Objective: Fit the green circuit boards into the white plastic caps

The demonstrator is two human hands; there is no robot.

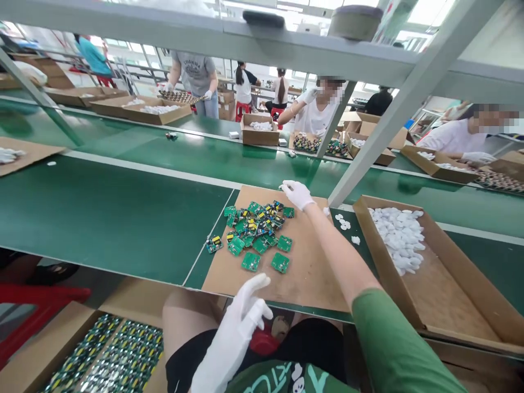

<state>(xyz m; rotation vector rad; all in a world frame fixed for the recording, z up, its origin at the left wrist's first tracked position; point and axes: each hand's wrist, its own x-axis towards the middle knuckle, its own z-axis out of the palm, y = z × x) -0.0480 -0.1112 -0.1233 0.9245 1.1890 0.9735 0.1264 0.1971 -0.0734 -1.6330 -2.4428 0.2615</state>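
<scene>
My left hand point(248, 312), in a white glove, hovers over my lap at the table's near edge, with its fingers apart and nothing in them. My right hand point(297, 194), also white-gloved, reaches past the far edge of a flat cardboard sheet point(311, 273), its fingers stretched toward the green conveyor belt; I see nothing in it. On the sheet between my hands lies a heap of small green circuit boards point(254, 226) with yellow and black components. Two boards, including a circuit board point(280, 263) lying apart, are nearest my left hand.
At right stands a cardboard tray point(450, 273) holding white plastic pieces point(397, 237). Loose white discs point(343, 221) lie beside it. Lower left, a box holds rows of circuit boards point(123, 355). A slanted metal post point(380, 109) rises near my right arm. Co-workers sit and stand across the belt.
</scene>
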